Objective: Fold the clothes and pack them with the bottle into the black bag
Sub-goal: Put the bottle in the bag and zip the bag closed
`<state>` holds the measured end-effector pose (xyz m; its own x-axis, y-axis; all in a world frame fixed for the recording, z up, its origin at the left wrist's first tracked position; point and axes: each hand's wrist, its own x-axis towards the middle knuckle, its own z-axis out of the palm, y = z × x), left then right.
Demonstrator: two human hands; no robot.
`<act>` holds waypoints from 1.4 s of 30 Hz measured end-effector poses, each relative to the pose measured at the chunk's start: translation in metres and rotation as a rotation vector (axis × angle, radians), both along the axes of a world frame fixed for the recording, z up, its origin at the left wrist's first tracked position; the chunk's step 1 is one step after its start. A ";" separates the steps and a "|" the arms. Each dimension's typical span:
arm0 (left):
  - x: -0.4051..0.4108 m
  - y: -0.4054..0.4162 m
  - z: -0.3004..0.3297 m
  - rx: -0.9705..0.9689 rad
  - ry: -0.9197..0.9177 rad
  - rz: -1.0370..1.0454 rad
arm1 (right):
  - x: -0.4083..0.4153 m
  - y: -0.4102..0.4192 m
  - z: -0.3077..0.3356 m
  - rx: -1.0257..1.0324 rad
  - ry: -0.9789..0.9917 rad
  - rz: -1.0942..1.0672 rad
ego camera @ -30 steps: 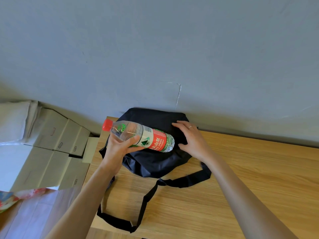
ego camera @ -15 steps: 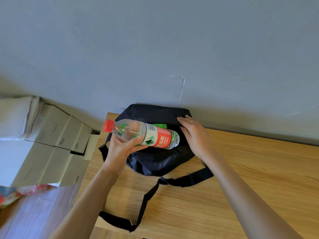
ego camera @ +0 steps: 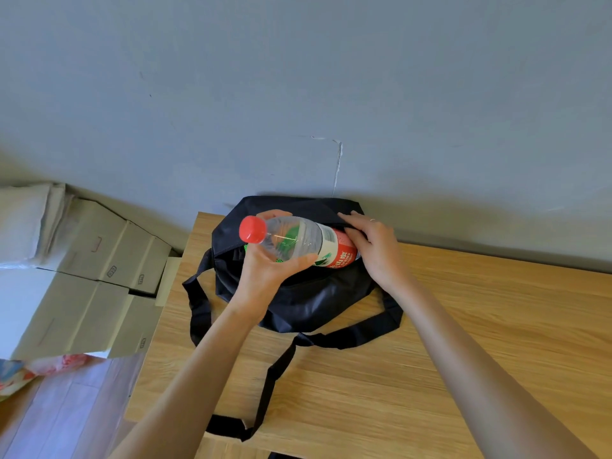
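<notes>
The black bag point(ego camera: 308, 299) lies on the wooden table point(ego camera: 430, 359) against the wall, its mouth facing up. My left hand point(ego camera: 268, 270) grips a clear plastic bottle point(ego camera: 298, 241) with a red cap and a red and white label. The bottle is tilted, and its base end goes into the bag's opening. My right hand point(ego camera: 374, 246) pinches the bag's upper edge and holds the mouth apart. Something green point(ego camera: 245, 248) shows inside the bag beside the bottle; I cannot make out what it is.
The bag's long black straps point(ego camera: 281, 362) trail over the table toward its near left corner. Several cardboard boxes point(ego camera: 99, 276) are stacked on the floor left of the table. A grey wall point(ego camera: 331, 94) stands right behind the bag.
My left hand has swung the bottle to the right and pushed its base into the bag's mouth. My right hand moved from the bag's top to its upper edge and took hold of it.
</notes>
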<state>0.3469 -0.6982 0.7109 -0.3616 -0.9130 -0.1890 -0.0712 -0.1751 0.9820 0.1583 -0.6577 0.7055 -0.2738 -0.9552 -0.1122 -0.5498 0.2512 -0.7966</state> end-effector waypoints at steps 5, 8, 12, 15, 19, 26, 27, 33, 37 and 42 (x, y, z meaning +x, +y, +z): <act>-0.014 0.000 0.005 -0.051 -0.050 -0.080 | -0.004 0.006 -0.001 0.013 -0.051 -0.009; -0.012 -0.005 0.006 -0.182 -0.098 -0.119 | -0.002 0.007 -0.002 0.001 -0.014 -0.010; -0.004 -0.009 0.012 -0.283 -0.178 -0.168 | 0.000 0.008 -0.004 -0.015 0.047 -0.029; 0.008 -0.010 0.012 -0.316 -0.234 -0.148 | 0.000 0.008 -0.005 -0.029 0.090 -0.021; 0.017 -0.004 0.012 -0.234 -0.199 -0.102 | 0.000 0.007 -0.008 -0.003 0.133 -0.015; 0.002 0.009 0.013 -0.197 -0.144 -0.027 | -0.004 0.019 -0.013 0.117 0.144 -0.098; -0.001 0.011 0.013 -0.199 -0.142 -0.012 | -0.005 0.020 -0.012 0.125 0.132 -0.114; -0.022 0.025 0.008 -0.193 -0.157 0.051 | -0.006 0.020 -0.003 0.126 0.111 -0.118; -0.034 0.031 -0.004 -0.065 -0.196 0.090 | -0.010 0.022 -0.002 0.124 0.113 -0.132; -0.043 0.042 -0.016 0.018 -0.238 0.109 | -0.011 0.027 -0.002 0.115 0.122 -0.131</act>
<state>0.3042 -0.6558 0.6950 -0.2046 -0.9398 -0.2738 -0.2797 -0.2119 0.9364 0.1477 -0.6302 0.7035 -0.4129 -0.8935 -0.1765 -0.5969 0.4119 -0.6885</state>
